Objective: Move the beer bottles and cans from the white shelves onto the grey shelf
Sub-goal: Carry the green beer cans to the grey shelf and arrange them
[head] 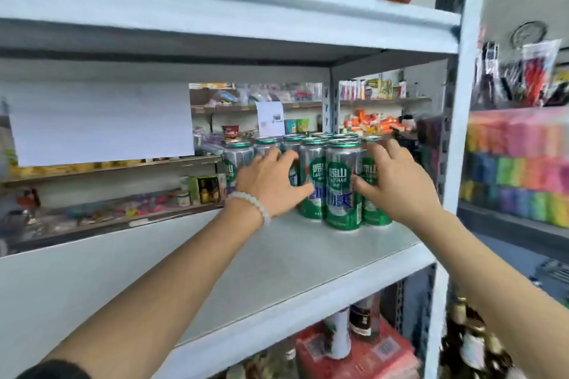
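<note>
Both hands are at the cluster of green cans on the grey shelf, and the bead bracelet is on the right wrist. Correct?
Not quite. The head view shows the bead bracelet on the left wrist; both hands are at the green cans on the grey shelf.
</note>
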